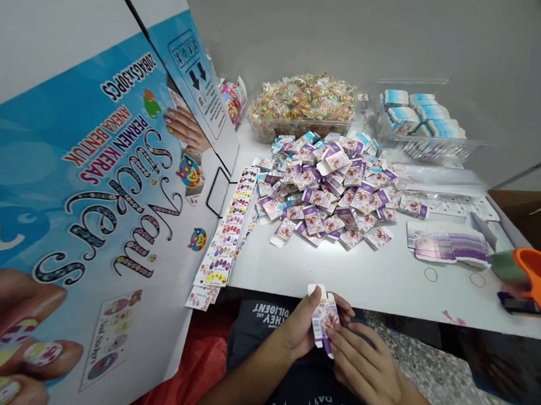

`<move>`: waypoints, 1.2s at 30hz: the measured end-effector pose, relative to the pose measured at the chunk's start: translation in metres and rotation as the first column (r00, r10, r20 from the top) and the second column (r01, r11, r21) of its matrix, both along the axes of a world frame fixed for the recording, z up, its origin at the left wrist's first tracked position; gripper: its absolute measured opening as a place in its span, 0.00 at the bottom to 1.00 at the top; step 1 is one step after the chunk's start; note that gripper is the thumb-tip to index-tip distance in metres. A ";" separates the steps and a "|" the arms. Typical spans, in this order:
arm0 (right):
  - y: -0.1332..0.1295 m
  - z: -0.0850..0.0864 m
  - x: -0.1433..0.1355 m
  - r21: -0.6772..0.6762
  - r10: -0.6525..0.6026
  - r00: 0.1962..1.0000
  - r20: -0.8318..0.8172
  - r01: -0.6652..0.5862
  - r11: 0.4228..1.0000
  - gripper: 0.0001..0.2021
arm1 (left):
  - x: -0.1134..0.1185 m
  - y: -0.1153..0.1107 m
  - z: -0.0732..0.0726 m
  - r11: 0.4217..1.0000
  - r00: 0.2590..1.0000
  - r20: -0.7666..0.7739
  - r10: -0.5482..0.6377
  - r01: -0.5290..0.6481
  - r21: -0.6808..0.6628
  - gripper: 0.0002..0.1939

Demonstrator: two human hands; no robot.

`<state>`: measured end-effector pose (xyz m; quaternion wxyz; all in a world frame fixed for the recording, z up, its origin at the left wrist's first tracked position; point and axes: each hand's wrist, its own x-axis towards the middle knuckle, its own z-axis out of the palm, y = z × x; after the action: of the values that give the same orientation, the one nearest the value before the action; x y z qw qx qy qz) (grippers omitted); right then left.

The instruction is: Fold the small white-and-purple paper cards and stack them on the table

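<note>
Carton [322,319], small, white & purple, is in both hands, held over the lap just off the near edge of the table [303,272], tilted, w/ a white flap up at the top end. L hand [298,329]: fingers clamped on it, thumb along the L side, other fingertips showing past the far R side. R hand [370,370]: fingers tog., tips closed on the lower R part; R thumb hidden, so its contact can't be confirmed.

Risk, in my judgement: uneven pressure b/w the hands could crease the thin board or bend the flap; a loose grip could drop it to lap or floor, as no table lies directly under it.

Big printed box [130,175] stands at L. Sticker strips [222,248] lie beside it, lower ends past the table edge; a sleeve or elbow could prob. drag them off.

At R: rubber band [431,274] on bare table, orange tool [538,274] (poss. tape dispenser) nr the edge, & stack of flat purple pcs [453,245], fanned; a knock could scatter it.

Mid-table: pile of small boxes [326,197], loose, at mixed angles; adding more on top could cause a slide, I'd judge.

Far side: clear tub w/ wrapped sweets [279,130]; to its R, second clear tub [439,149] w/ blue-white packs.
</note>
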<state>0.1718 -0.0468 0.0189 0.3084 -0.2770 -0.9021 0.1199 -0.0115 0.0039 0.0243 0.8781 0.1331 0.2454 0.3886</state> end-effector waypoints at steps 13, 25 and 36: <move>0.042 0.059 -0.015 -0.586 -0.201 0.979 -0.037 0.142 0.798 0.15 | 0.001 -0.005 -0.019 0.968 0.977 0.067 -0.204 0.191 0.165 0.31; 0.056 0.065 -0.022 -0.766 -0.021 0.991 -0.133 -0.090 0.637 0.09 | 0.001 -0.011 -0.019 0.976 0.983 0.068 -0.172 0.160 0.148 0.36; 0.059 0.060 -0.022 -0.784 -0.074 0.975 -0.210 -0.123 0.609 0.06 | 0.000 -0.006 -0.023 0.944 0.974 -0.019 -0.225 0.223 0.244 0.34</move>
<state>0.1500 0.0121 0.0787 0.2506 -0.3572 -0.7195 0.5404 -0.0118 -0.0020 0.0009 0.8945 0.2654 0.1750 0.3142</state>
